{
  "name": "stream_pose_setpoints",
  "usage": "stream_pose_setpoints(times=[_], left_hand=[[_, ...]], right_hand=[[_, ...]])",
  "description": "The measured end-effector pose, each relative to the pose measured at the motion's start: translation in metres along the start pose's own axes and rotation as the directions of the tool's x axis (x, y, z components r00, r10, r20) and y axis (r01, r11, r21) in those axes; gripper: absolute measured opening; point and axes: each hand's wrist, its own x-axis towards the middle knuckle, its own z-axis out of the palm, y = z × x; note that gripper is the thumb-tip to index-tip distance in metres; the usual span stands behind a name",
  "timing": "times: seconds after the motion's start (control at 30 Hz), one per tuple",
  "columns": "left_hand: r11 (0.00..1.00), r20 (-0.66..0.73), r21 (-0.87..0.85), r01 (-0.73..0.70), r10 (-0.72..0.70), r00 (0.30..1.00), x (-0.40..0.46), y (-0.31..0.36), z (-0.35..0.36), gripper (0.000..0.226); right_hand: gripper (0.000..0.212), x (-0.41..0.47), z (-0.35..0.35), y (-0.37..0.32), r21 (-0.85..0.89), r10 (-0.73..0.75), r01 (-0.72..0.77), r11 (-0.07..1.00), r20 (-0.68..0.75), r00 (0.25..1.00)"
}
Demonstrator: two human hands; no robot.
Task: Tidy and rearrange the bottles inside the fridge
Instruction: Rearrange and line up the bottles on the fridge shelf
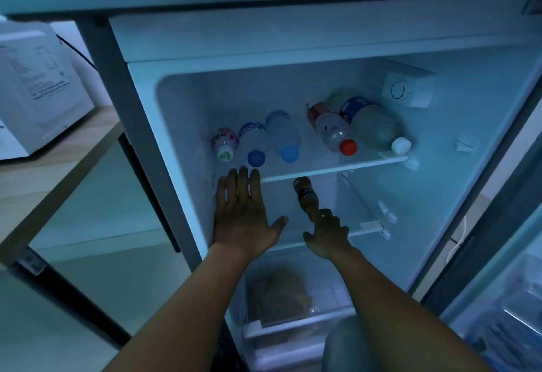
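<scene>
Head view shows me the open fridge (146, 143), with five bottles lying on their sides on the upper shelf (366, 165), caps toward its front edge. Three sit toward the left end: a small pink-labelled bottle (224, 143), then two blue-capped bottles (254, 144) side by side. Toward the right end lie a red-capped bottle (333, 129) and a larger white-capped bottle (374, 125), touching each other.

My right hand (327, 235) is closed around the neck end of a dark bottle (305, 192), held just under the shelf's front edge. My left hand (243, 213) is flat and spread, holding nothing, fingertips near the shelf's front-left corner.

These look like thin plastic (probably slick with cold), light if part empty, and round enough to roll. I judge the body, not the cap, the safer place to hold.
</scene>
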Motion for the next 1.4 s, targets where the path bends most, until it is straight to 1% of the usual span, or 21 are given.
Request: stream_pose_setpoints(times=[0.07, 0.13, 0.2, 0.3, 0.4, 0.47, 0.53, 0.63, 0.73, 0.8, 0.87, 0.97, 1.03, 1.1, 1.13, 1.17, 1.2, 1.23, 1.27, 1.33, 1.4], left_hand=[[1.000, 0.005, 0.011, -0.001, 0.001, 1.000, 0.000, 0.000, 0.000, 0.109], [1.000, 0.008, 0.013, 0.000, 0.000, 1.000, 0.000, 0.000, 0.000, 0.110], [1.000, 0.012, 0.011, 0.006, -0.006, 1.000, 0.000, 0.001, -0.001, 0.112], [1.000, 0.009, 0.015, 0.009, -0.009, 1.000, 0.001, 0.002, -0.003, 0.113], [1.000, 0.018, 0.021, 0.008, -0.009, 1.000, 0.001, 0.001, -0.003, 0.114], [1.000, 0.025, 0.024, 0.009, -0.009, 1.000, 0.000, 0.000, -0.003, 0.115], [1.000, 0.034, 0.021, 0.004, -0.005, 0.999, 0.000, 0.000, -0.004, 0.115], [1.000, 0.037, 0.010, 0.003, -0.004, 0.999, 0.001, 0.001, -0.005, 0.116], [1.000, 0.040, 0.000, 0.003, -0.003, 0.999, 0.000, 0.001, -0.006, 0.117], [1.000, 0.048, -0.003, 0.004, -0.004, 0.999, 0.000, 0.000, -0.006, 0.117], [1.000, 0.047, -0.004, 0.004, -0.004, 0.999, 0.000, 0.000, -0.007, 0.116], [1.000, 0.049, -0.005, 0.005, -0.004, 0.999, -0.001, 0.001, -0.009, 0.116], [1.000, 0.047, -0.007, 0.006, -0.005, 0.999, -0.001, 0.000, -0.009, 0.116], [1.000, 0.055, -0.010, 0.006, -0.006, 0.998, -0.001, 0.000, -0.009, 0.117], [1.000, 0.056, -0.014, 0.009, -0.008, 0.998, -0.001, 0.000, -0.010, 0.117], [1.000, 0.057, -0.017, 0.014, -0.013, 0.998, -0.001, 0.001, -0.009, 0.117], [1.000, 0.056, -0.016, 0.017, -0.016, 0.998, -0.001, 0.001, -0.010, 0.117], [1.000, 0.057, -0.014, 0.017, -0.016, 0.998, -0.001, 0.001, -0.010, 0.117], [1.000, 0.060, -0.010, 0.015, -0.015, 0.998, -0.002, 0.001, -0.011, 0.117], [1.000, 0.057, -0.011, 0.010, -0.009, 0.998, -0.002, 0.001, -0.012, 0.116], [1.000, 0.065, -0.011, 0.010, -0.009, 0.998, -0.003, 0.001, -0.014, 0.115]], right_hand=[[0.059, -0.004, 0.002, 0.000, 0.018, 0.009, -0.008, 1.000, -0.059, 0.998], [0.052, -0.010, 0.006, 0.003, 0.015, 0.009, -0.007, 1.000, -0.153, 0.988], [0.046, -0.016, 0.009, 0.006, 0.070, -0.004, 0.020, 0.997, -0.224, 0.975], [0.032, -0.030, 0.000, 0.001, 0.230, -0.050, 0.130, 0.965, -0.325, 0.944], [0.021, -0.039, -0.024, -0.010, 0.275, -0.089, 0.245, 0.930, -0.477, 0.874], [0.025, -0.042, -0.044, -0.016, 0.287, -0.078, 0.255, 0.923, -0.510, 0.857], [0.030, -0.043, -0.064, -0.021, 0.282, -0.049, 0.224, 0.933, -0.517, 0.855], [0.029, -0.045, -0.090, -0.031, 0.339, 0.031, 0.177, 0.924, -0.526, 0.850], [0.026, -0.051, -0.117, -0.041, 0.383, 0.038, 0.231, 0.894, -0.580, 0.813], [0.027, -0.055, -0.135, -0.047, 0.410, 0.040, 0.300, 0.861, -0.642, 0.765], [0.029, -0.057, -0.155, -0.053, 0.426, 0.046, 0.379, 0.821, -0.712, 0.701], [0.031, -0.059, -0.179, -0.063, 0.394, 0.042, 0.485, 0.780, -0.808, 0.588], [0.026, -0.060, -0.191, -0.068, 0.379, 0.079, 0.527, 0.761, -0.859, 0.505], [0.022, -0.060, -0.197, -0.071, 0.337, 0.104, 0.558, 0.758, -0.908, 0.407], [0.022, -0.060, -0.197, -0.073, 0.305, 0.088, 0.579, 0.756, -0.924, 0.371], [0.023, -0.060, -0.194, -0.073, 0.266, 0.048, 0.599, 0.756, -0.934, 0.354], [0.023, -0.059, -0.189, -0.073, 0.224, -0.010, 0.610, 0.760, -0.934, 0.356], [0.020, -0.058, -0.182, -0.073, 0.198, -0.068, 0.607, 0.770, -0.920, 0.386], [0.015, -0.057, -0.172, -0.071, 0.195, -0.104, 0.594, 0.781, -0.896, 0.431], [0.013, -0.053, -0.152, -0.063, 0.251, -0.094, 0.562, 0.788, -0.853, 0.514], [0.024, -0.049, -0.133, -0.055, 0.305, -0.071, 0.535, 0.788, -0.818, 0.571]])
